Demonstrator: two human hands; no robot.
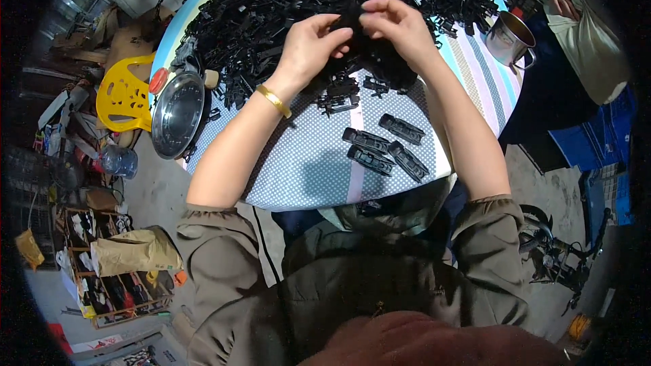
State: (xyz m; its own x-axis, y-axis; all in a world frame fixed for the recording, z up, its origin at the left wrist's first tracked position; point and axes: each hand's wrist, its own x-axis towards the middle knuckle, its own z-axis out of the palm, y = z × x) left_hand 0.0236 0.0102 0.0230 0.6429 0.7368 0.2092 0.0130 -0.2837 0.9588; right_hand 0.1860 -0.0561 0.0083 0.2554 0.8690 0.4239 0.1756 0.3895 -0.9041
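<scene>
Both my hands are over the near edge of a big heap of small black plastic parts (271,27). My left hand (313,42), with a gold bracelet (273,101) at its wrist, has its thumb and fingers curled together. My right hand (401,29) faces it, thumb and forefinger pinched. Whatever dark piece lies between the fingertips blends into the black heap, so I cannot make it out. Nearer me, several long black plastic pieces (405,129) lie grouped on the patterned tablecloth (298,163). A small cluster of black parts (339,95) sits just below my hands.
At the table's left edge are a round steel tray (178,115) and a red lid (159,81). A metal pot (510,39) stands at the right edge. Beyond are a yellow plastic stool (123,95), a shoe rack (125,291), another person's hand (561,3) and blue crates (590,139).
</scene>
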